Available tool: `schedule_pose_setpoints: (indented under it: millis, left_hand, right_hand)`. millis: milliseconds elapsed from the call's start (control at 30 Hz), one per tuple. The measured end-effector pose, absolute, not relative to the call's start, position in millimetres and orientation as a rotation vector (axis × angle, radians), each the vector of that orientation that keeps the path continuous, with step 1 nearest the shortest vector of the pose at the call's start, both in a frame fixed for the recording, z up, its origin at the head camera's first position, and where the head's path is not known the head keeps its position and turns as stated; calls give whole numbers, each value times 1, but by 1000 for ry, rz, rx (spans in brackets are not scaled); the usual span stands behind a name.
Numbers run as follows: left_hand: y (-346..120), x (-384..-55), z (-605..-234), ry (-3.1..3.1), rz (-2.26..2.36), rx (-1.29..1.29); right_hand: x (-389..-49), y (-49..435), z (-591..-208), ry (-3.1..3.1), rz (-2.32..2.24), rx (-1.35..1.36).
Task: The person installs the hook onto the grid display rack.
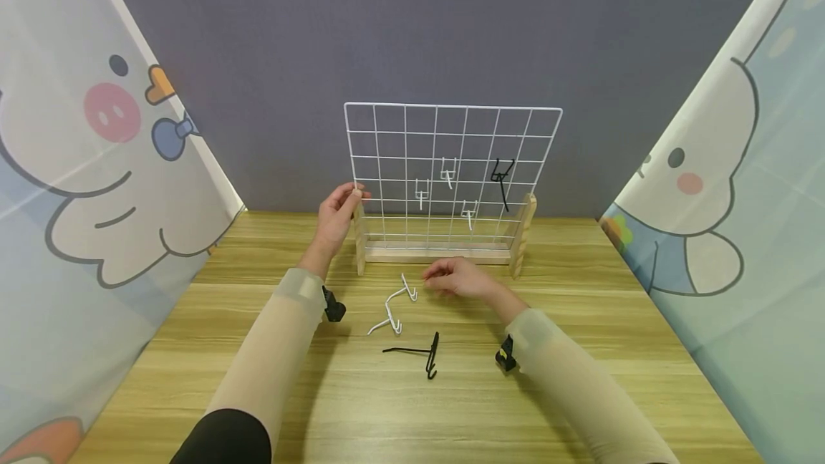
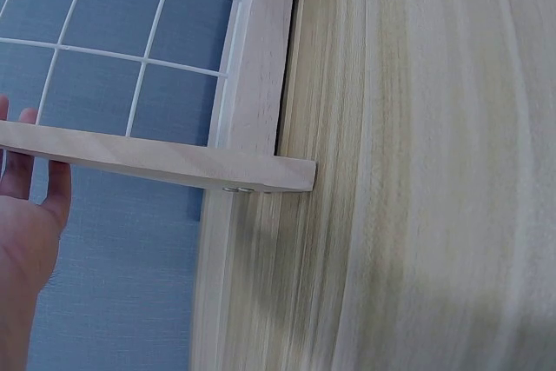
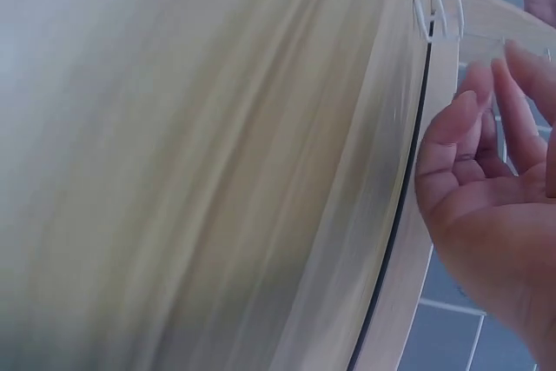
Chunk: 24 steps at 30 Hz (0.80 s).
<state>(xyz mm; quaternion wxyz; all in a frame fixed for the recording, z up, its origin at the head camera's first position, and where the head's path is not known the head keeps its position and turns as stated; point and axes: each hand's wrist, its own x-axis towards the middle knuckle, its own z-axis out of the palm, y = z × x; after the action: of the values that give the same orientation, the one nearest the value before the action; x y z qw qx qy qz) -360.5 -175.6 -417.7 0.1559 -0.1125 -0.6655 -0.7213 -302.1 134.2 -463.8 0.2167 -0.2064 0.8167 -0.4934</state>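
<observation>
At the left, the person's left hand grips the top of the pale wooden left upright, thumb on the near side, fingers behind. This upright joins a long pale wooden base bar, where a white wire grid panel stands. Near the base, on the wood-grain table, lie two white wire hooks and, nearer and slightly right, a black wire hook, its arm pointing left. Three white hooks hang on the grid's middle. The right hand, empty, fingers loosely bent, is just right of the loose white hooks. Farther right, one black hook hangs on the grid, close to the wooden right upright.
</observation>
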Motion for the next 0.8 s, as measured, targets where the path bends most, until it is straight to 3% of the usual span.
schedule_pose_setpoints:
  millis: [800]
  left_hand:
    - [-176,-361,-418,-1887,-2080,-329]
  right_hand:
    - [-299,108,-472,2280,-1249,-619]
